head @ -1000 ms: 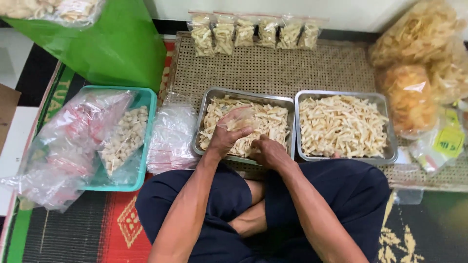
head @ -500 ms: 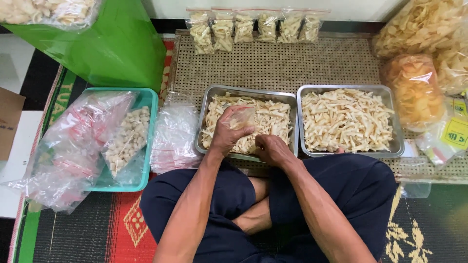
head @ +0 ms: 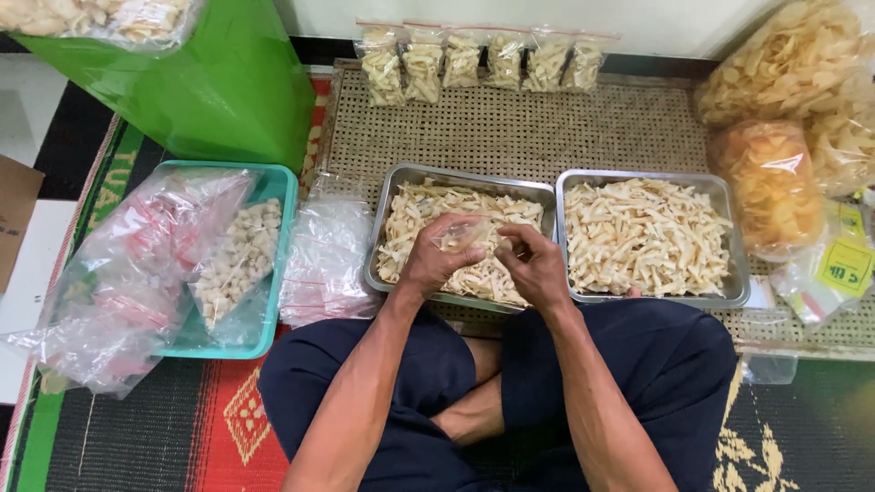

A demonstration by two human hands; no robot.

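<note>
Left hand (head: pixel 436 262) grips a small clear bag (head: pixel 463 233) mid-frame over the left steel tray (head: pixel 394 196); right hand (head: pixel 533 264) pinches its mouth. Six filled packets (head: pixel 483 59) line the top; both trays, including the right tray (head: pixel 729 210), look full, so plenty remains.

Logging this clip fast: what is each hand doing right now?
Left hand: fingers closed on a small clear bag over the left metal tray.
Right hand: fingers pinched at the bag's edge.
</note>
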